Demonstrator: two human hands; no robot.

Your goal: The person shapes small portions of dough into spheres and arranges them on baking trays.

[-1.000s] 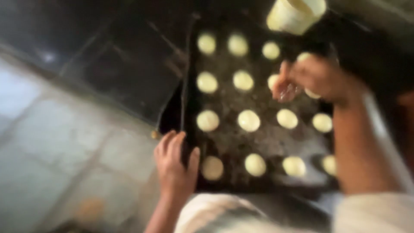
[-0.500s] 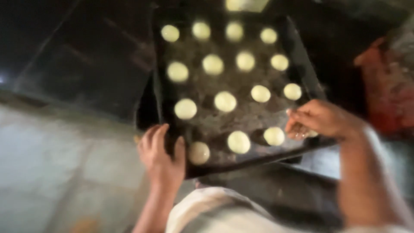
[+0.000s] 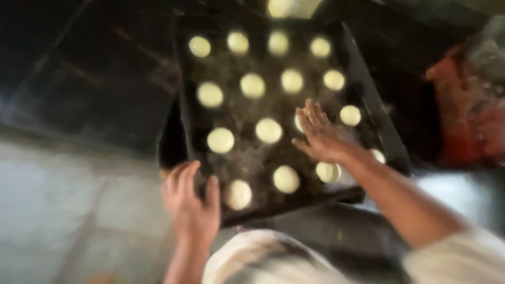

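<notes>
Your right hand (image 3: 322,138) has slid in from the tray's (image 3: 368,89) 4 o'clock edge, now flat and open over the dough rounds (image 3: 269,130), while your left hand (image 3: 193,202) grips the 7 o'clock corner.

Setting: bakery-type kitchen. Evidence: dark baking tray (image 3: 368,110) carrying rows of pale dough rounds (image 3: 269,130); tiled floor (image 3: 63,210).

Baking tray (image 3: 368,94) black, floor dusted with greyish speckles. Dough rounds (image 3: 220,140) pale cream-yellow, plain, no pattern. Container (image 3: 290,7) at the tray's far edge also pale yellow. Surface under the tray (image 3: 100,79) dark, nearly black. Tiled floor (image 3: 58,210) light grey with darker joints. Blurred object (image 3: 468,105) orange-red. Sleeve (image 3: 463,260) off-white.
</notes>
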